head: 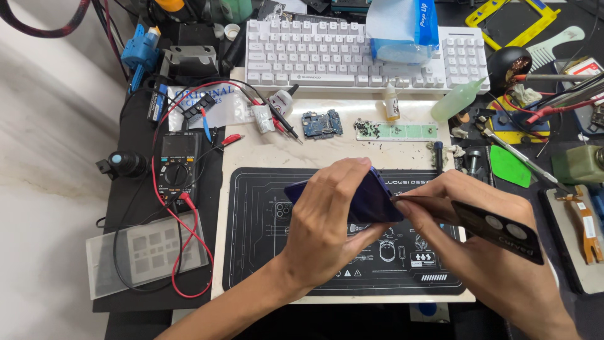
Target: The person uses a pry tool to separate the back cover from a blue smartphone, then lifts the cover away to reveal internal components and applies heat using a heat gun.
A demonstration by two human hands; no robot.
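Purple and glossy, the phone (371,198) sits tilted on edge above the black work mat (251,252), its long axis running roughly left to right across the bench. The left hand (327,220) wraps around it from the near side, fingers curled over the top edge and thumb underneath, gripping it firmly. The right hand (484,252) comes in from the right, pinching a thin dark plastic card (491,230) whose narrow end meets the phone's right-hand edge, just at the seam. Both hands are equally close; the card lies almost in line with the phone's length. Much of the phone is hidden behind the left hand, so I cannot tell whether the card's tip is actually inside the seam or only touching it.
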